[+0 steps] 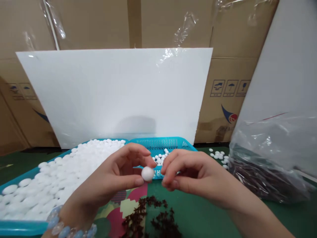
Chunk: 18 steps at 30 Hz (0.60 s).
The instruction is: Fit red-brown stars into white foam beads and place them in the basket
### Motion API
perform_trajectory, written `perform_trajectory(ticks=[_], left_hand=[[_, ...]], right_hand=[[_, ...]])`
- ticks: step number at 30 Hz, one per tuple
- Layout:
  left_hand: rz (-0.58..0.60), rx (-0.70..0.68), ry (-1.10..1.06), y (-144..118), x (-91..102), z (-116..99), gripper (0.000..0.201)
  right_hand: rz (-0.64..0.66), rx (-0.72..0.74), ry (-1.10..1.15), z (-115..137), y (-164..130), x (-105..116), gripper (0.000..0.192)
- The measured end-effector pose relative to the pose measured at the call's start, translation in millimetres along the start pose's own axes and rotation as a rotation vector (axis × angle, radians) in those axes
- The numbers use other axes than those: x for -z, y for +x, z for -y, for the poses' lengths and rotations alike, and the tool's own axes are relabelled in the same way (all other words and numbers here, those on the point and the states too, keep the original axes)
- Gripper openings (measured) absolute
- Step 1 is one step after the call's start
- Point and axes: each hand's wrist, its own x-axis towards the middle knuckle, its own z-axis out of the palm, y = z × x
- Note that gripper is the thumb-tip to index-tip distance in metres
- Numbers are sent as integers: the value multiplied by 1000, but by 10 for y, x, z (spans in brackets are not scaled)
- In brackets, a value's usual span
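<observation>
Head cam: we hold a small white ball (147, 173) btwn thumb and fingertips of our left hand (116, 178), pinched shut on it, just above the green table (205, 215) and right in front of the blue tray's near rim. Our right hand (190, 173) sits just beside the ball, fingers curled in and tips bunched tight; we can't tell if they pinch anything, too small to see. The 2 hands nearly touch at the ball. A bead bracelet (66, 228) circles our left wrist.

Left of the hands, a blue tray (19, 228) is heaped w/ white balls (61, 172). Behind the hands a blue basket (160, 143) holds a few more. A small cluster of white balls (219, 155) lies loose on the table to the right, near a clear plastic bag (272, 158) w/ dark stuff inside. Below the hands, a pile of dark brown bits (153, 218) lies on the table, partly on a colored sheet (123, 205). A white board (116, 96) leans upright behind the tray, cardboard boxes (99, 23) at the back.
</observation>
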Motion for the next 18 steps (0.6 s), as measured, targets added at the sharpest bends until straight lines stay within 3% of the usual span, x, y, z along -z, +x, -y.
perform_trajectory(ticks=[7,13,18], left_hand=[[-44,96,8,-4,-63,-37,18],[-7,52,-30,-12,-70,-22,14],[43,40,-7,-13,-61,-16,12]], right_hand=[[-15,34,98,-24,13,1,27],[-47,78,23,-24,-8,4,23],[-54,65,98,-32,-19,-22,21]])
